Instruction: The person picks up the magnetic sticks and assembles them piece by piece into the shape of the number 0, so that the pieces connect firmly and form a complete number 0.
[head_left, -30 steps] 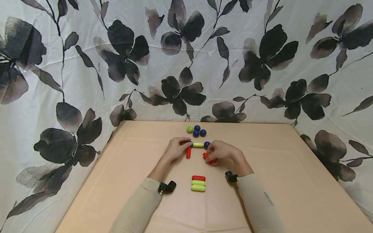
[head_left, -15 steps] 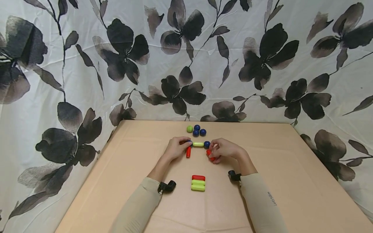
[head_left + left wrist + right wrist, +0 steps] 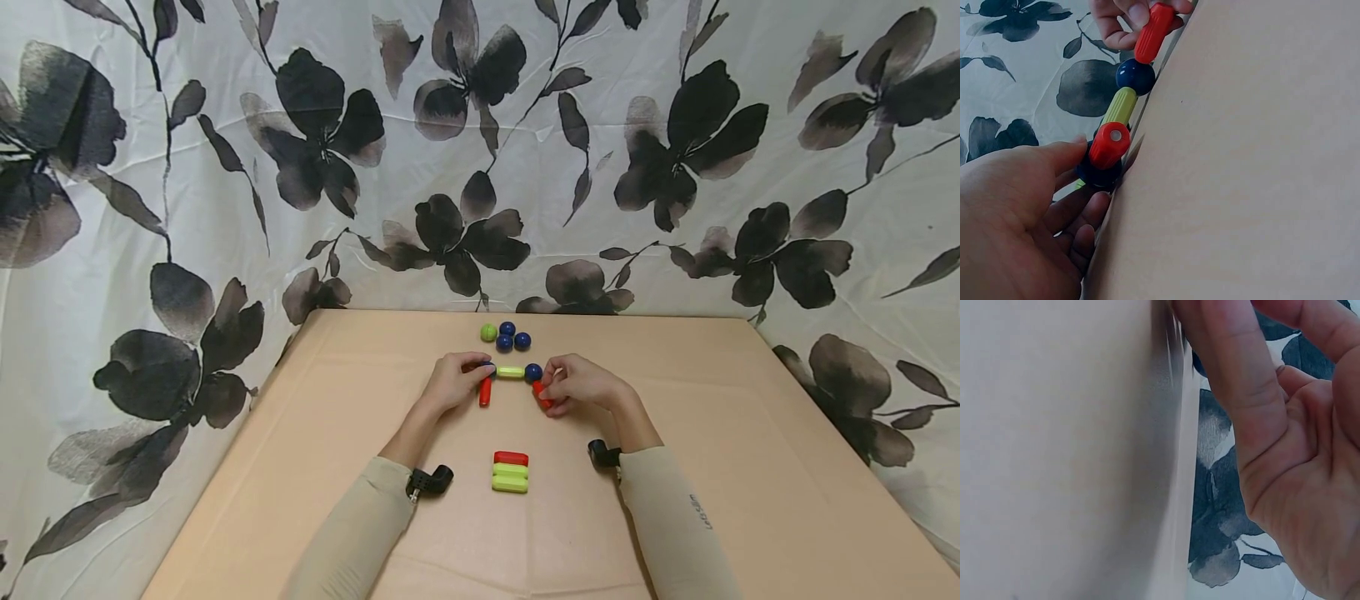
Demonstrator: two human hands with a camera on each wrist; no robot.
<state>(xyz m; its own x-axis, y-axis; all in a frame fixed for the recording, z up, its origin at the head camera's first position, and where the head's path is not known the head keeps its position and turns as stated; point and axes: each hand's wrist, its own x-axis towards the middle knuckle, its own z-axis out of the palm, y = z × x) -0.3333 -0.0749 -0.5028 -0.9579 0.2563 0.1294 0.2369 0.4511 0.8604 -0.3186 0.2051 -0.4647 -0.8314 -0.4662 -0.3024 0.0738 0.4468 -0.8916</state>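
My left hand pinches a blue ball at the left end of a small toy construction. From that ball a red ribbed rod points toward me, a silvery disc in its end. A yellow-green rod links it to a second blue ball on the right. Between thumb and fingers, my right hand holds another red rod, its far end right at the second ball. The right wrist view shows the right palm and fingers, with the held rod hidden.
Behind the construction sit a green ball and several blue balls. Nearer me lie a red rod and yellow-green rods side by side on the tan table. A floral cloth hangs behind.
My right hand has moved slightly right and away from me, bringing the red rod up to the right blue ball at a steeper angle. The left hand stays in place.
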